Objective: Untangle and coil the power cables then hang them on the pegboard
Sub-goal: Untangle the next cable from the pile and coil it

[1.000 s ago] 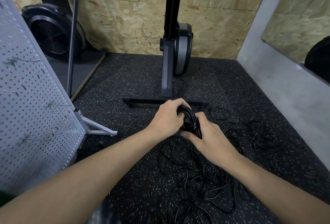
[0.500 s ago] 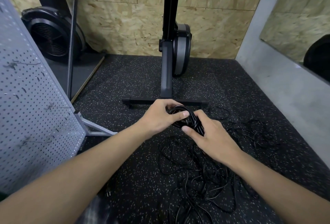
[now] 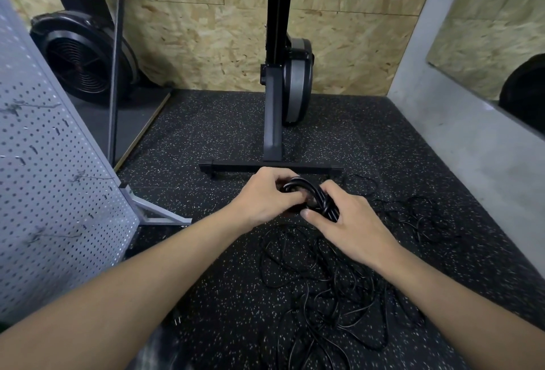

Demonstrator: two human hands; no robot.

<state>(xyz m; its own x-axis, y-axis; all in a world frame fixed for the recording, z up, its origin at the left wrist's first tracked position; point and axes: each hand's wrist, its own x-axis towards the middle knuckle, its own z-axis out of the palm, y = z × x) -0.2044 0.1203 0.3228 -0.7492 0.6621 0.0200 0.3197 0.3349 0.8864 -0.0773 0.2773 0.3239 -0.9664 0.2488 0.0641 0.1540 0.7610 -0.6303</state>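
The left hand (image 3: 262, 195) has slid to the side of the coil (image 3: 313, 192), fingers curled on it; the right hand (image 3: 351, 222) stays clamped on it. This bundle looks nearly finished, but the tangle (image 3: 324, 296) remains.

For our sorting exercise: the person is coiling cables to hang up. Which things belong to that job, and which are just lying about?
Job: coiled cable gripped by left hand and right hand; tangled cables on floor; pegboard.
Lying about: black stand; round black fan wheel.
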